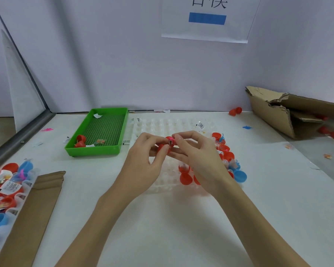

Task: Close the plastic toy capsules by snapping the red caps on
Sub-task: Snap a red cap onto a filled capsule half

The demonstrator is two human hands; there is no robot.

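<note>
Both my hands meet above the clear plastic capsule tray [162, 124] in the middle of the table. My left hand [143, 151] pinches a red cap [161, 147] between thumb and fingers. My right hand [193, 149] pinches a small capsule [170, 140] with a pink toy showing inside, held against the red cap. Several red caps [185, 176] and a blue cap [239, 175] lie on the tray's right side under my right wrist. Whether the two held parts are snapped together is hidden by my fingers.
A green tray [96, 151] with two red pieces stands at the left. A pile of red and blue capsules [6, 182] and a cardboard strip [37, 209] lie at the near left. A torn cardboard box [289, 112] sits at the far right, red caps [235, 111] beside it.
</note>
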